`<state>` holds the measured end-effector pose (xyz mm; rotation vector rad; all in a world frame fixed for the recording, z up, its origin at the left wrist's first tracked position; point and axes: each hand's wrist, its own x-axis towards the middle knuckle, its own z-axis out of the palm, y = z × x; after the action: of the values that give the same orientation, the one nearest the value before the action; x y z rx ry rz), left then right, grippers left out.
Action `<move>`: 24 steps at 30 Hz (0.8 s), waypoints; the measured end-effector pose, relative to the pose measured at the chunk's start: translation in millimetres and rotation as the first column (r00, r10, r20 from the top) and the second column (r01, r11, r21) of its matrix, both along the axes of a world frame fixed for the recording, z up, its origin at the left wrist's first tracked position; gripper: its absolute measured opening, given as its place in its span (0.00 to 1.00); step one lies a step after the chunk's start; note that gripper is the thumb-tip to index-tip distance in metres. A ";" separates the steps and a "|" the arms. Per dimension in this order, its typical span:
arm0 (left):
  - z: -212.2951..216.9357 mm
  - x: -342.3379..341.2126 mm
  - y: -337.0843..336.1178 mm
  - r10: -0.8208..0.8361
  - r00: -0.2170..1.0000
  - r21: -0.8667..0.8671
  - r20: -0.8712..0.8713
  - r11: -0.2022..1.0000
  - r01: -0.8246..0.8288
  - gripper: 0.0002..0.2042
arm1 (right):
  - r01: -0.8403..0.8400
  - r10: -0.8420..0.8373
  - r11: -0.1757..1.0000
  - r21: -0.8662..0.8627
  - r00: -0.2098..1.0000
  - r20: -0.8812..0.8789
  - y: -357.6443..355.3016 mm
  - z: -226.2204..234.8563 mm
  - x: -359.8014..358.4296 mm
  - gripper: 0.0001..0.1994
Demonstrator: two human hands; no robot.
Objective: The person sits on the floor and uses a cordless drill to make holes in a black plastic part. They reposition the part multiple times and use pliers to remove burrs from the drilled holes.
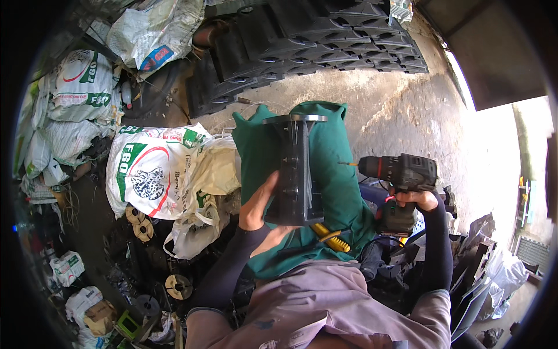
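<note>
My left hand point(260, 200) is closed round the left side of a long black channel-shaped part point(295, 174), its fingertips partly hidden by it. The part stands above my lap, with a metallic rim across its far end and several small studs or screws down its middle. My right hand point(423, 199) grips a black cordless drill point(401, 168) by its handle. The drill's thin bit point(347, 164) points left toward the part, with a gap between them. Green cloth point(343, 198) covers my legs, and a yellow-handled tool point(332, 237) lies on it near my waist.
Stacked black moulded pieces point(302, 43) line the far side. White printed sacks point(145, 171) fill the left, with tan spools point(178, 287) among dark clutter nearer me. Thin sheets and plastic wrap point(500, 279) stand at the right. Concrete floor point(395, 110) shows beyond my knees.
</note>
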<state>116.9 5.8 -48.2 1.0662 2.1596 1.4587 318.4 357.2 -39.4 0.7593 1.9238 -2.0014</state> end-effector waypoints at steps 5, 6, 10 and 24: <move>-28.7 2.9 7.1 0.048 0.999 -0.062 0.006 0.997 -0.048 0.32 | -0.036 0.038 0.999 -0.029 0.998 0.057 -9.3 0.9 1.6 0.12; -34.3 3.7 6.8 0.058 0.998 -0.037 0.025 0.998 -0.057 0.32 | -0.037 0.039 0.998 -0.045 0.998 0.051 -10.0 1.3 3.6 0.12; -53.1 8.9 7.3 0.099 0.986 0.104 0.135 0.988 -0.113 0.28 | 0.037 -0.027 0.998 -0.044 0.978 0.208 -2.2 8.8 15.3 0.09; -26.1 32.5 50.5 0.281 0.951 0.281 -0.133 0.930 -0.236 0.25 | 0.030 -0.079 0.950 0.310 0.986 0.144 -34.2 41.3 13.8 0.09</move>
<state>149.4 56.3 -74.4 1.0549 2.3479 1.8795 332.2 323.1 1.9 1.0214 2.1668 -1.6324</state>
